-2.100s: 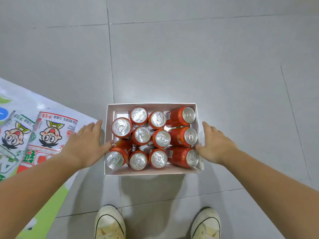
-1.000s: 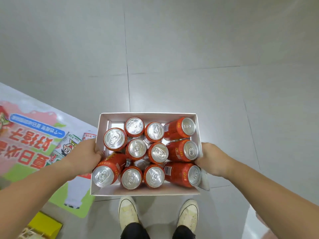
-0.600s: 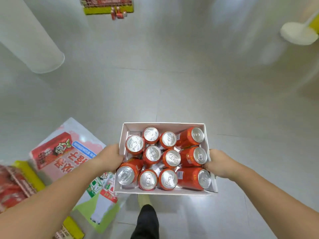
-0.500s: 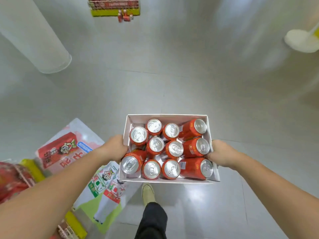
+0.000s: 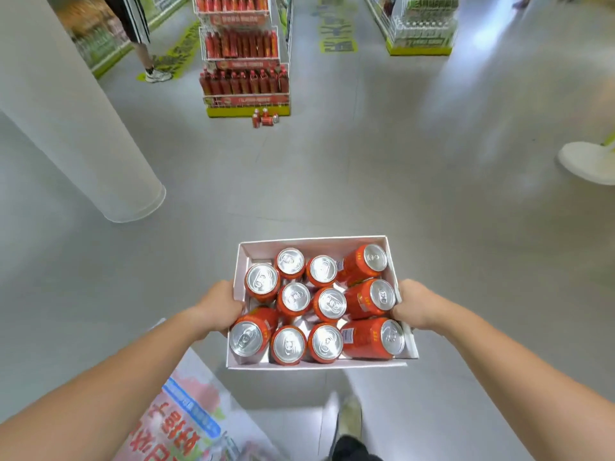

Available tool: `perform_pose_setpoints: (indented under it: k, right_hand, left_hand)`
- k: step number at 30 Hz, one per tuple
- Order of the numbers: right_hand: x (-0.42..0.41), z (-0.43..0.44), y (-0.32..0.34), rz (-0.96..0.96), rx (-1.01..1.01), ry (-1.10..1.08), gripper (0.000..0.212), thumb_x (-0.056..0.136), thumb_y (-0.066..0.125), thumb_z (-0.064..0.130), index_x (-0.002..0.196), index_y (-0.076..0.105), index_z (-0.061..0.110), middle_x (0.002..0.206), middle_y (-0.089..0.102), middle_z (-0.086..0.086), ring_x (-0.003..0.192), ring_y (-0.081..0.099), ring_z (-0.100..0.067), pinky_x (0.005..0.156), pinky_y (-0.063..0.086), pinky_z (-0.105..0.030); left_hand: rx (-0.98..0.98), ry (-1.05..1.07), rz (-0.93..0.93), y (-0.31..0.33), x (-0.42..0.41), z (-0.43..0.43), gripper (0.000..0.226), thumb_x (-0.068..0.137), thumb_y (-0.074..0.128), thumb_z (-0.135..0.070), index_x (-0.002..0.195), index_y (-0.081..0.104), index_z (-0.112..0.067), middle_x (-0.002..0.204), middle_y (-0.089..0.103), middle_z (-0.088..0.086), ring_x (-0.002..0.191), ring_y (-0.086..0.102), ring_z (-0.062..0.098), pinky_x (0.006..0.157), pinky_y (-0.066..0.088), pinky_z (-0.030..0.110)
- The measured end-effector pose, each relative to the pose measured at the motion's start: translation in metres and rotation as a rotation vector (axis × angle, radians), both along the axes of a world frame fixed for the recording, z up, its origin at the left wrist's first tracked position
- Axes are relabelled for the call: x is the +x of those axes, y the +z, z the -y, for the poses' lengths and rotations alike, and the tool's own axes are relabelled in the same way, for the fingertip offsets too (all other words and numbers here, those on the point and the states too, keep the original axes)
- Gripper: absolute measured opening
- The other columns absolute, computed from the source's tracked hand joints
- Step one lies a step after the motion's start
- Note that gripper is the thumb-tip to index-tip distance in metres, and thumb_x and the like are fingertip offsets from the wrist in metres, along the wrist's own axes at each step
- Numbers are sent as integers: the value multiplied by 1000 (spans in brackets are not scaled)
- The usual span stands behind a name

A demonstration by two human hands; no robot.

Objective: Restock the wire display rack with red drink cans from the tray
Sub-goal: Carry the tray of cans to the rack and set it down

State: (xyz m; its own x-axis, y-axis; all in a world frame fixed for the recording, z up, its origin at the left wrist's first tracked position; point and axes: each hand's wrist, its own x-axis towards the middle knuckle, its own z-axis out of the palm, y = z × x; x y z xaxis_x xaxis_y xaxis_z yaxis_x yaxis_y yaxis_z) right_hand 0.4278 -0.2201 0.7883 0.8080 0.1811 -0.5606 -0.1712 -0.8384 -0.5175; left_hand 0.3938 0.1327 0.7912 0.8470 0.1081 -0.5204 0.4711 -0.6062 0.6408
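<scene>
Left hand [image 5: 221,309]: grips the left wall of the tray with fingers curled round it; I see only its back and knuckles.
Floor poster [image 5: 176,417]: pink and white print, flat on the floor [image 5: 432,211] under the left forearm.
Tray [image 5: 312,241]: shallow white cardboard, held between both hands above the grey floor, low in the centre of my view.
Cans [image 5: 294,299]: red with silver tops, eleven by my count, all inside the tray. Those on the left and in the middle stand upright or nearly so; the three along the right wall lean over.
Shoe [image 5: 349,417]: pale, on the floor below the tray.
Right hand [image 5: 412,307]: grips the right wall of the tray, fingers wrapped round it.
Pillar [image 5: 76,121]: white, round, far left.
Bystander [image 5: 143,44]: a leg and a shoe, top left.
Wire rack [image 5: 244,51]: top centre, well apart from the tray, tiers filled with red drinks.
Loose cans [image 5: 264,118]: a few, red, on the floor just in front of the wire rack.
Second rack [image 5: 421,24]: top right, contents blurred.
</scene>
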Motion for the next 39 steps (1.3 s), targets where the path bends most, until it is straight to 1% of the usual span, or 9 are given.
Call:
perform_pose_setpoints:
  k: [2, 4, 11, 15, 20, 27, 32, 36, 39]
  right_hand:
    - [53, -13, -1, 1, -3, 27, 10, 80, 56, 5, 78, 65, 4, 81, 72, -15, 65, 69, -27, 61, 60, -42]
    - [108, -27, -1, 13, 8, 63, 12, 80, 56, 6, 71, 63, 9, 76, 71, -13, 59, 67, -24, 57, 59, -39]
    - [310, -84, 20, 23, 39, 182, 19, 82, 59, 4, 68, 63, 16, 72, 69, -5, 59, 66, -18, 49, 55, -28]
    - [423, -120, 27, 32, 6, 245, 9, 81, 58, 8, 77, 66, 7, 81, 73, -14, 62, 66, -20, 57, 59, -36]
    - [559, -180, 23, 4, 20, 251, 17, 82, 54, 4, 68, 61, 12, 71, 66, -6, 54, 61, -14, 47, 52, -25]
    - [750, -278, 19, -41, 48, 214, 7, 69, 54, 10, 64, 59, 11, 63, 61, -5, 57, 60, -20, 53, 53, -33]
    - [878, -338, 19, -68, 78, 234, 7, 75, 56, 9, 70, 62, 9, 68, 62, -6, 58, 57, -17, 51, 50, -28]
    - [994, -386, 6, -68, 76, 282, 7, 75, 58, 14, 70, 63, 15, 69, 65, 0, 58, 59, -14, 52, 52, -28]
    - [1087, -421, -3, -59, 72, 337, 14, 70, 57, 23, 75, 65, 13, 72, 68, -5, 61, 65, -19, 56, 58, -37]
  left_hand:
    - [-4, 8, -7, 8, 45, -12, 5, 76, 64, -10, 76, 66, -14, 62, 67, 6, 54, 66, 25, 43, 55, 34]
    - [19, 26, 0, 11, 93, -27, 11, 77, 60, -6, 84, 69, -10, 70, 70, 12, 61, 70, 33, 48, 60, 41]
    - [29, 143, -1, 19, 257, -77, 15, 86, 57, -1, 85, 68, -11, 79, 72, 12, 66, 70, 28, 43, 57, 34]
    - [-16, 228, -5, 13, 348, -112, 20, 86, 53, 2, 97, 70, -1, 92, 74, 26, 74, 73, 36, 49, 61, 43]
    - [-71, 223, -23, -4, 476, -172, 21, 85, 50, 3, 92, 70, 2, 75, 71, 19, 63, 67, 30, 59, 63, 55]
    - [-93, 194, -24, -2, 668, -267, 21, 85, 52, 5, 79, 69, -6, 58, 67, 5, 53, 63, 23, 50, 58, 39]
    - [-42, 211, -29, 9, 800, -329, 19, 85, 55, 3, 75, 67, -9, 57, 65, 4, 53, 63, 23, 48, 59, 43]
    - [8, 243, -55, -4, 912, -378, 16, 83, 53, 4, 80, 66, -3, 63, 65, 9, 49, 61, 19, 44, 53, 31]
    - [12, 249, -66, -12, 993, -410, 17, 81, 52, 2, 85, 68, 0, 62, 64, 8, 50, 59, 20, 43, 50, 29]
